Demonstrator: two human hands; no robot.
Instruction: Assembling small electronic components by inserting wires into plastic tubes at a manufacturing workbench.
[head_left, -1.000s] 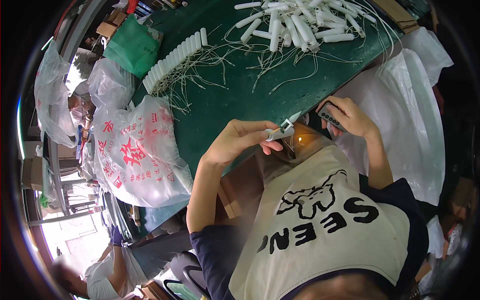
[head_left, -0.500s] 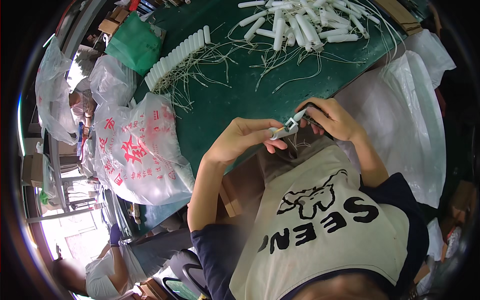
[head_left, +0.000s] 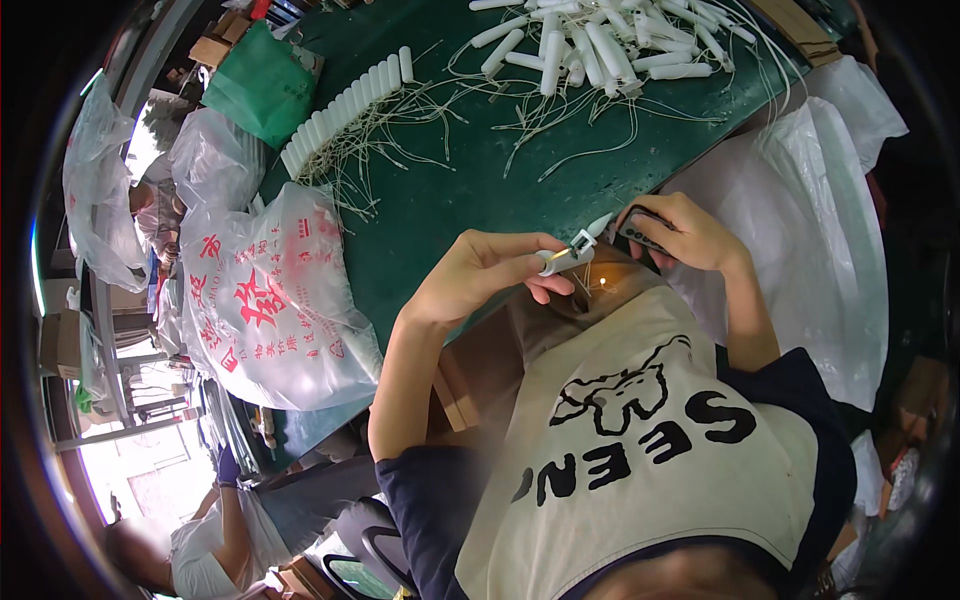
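My left hand [head_left: 482, 278] pinches a white electronic candle part [head_left: 572, 256] with a pointed, flame-shaped tip, held just past the table's near edge. Thin pale wires [head_left: 592, 284] hang below it, and a small warm light [head_left: 603, 284] glows among them. Wrapped in my right hand [head_left: 692, 238] is a black remote control [head_left: 645, 230] with a row of round buttons. It sits a short way to the right of the candle tip, not touching it.
On the green table [head_left: 440, 200] stands a row of white candle tubes [head_left: 345, 108] with tangled wires. A loose pile of white tubes [head_left: 605, 55] lies farther back. White bags with red print [head_left: 270, 300] sit left; plastic sheeting [head_left: 800, 250] is right. Another person [head_left: 215, 540] sits lower left.
My right hand has drawn back to the right with the remote, away from the candle tip. A small light now glows below the candle part. My left hand keeps its hold.
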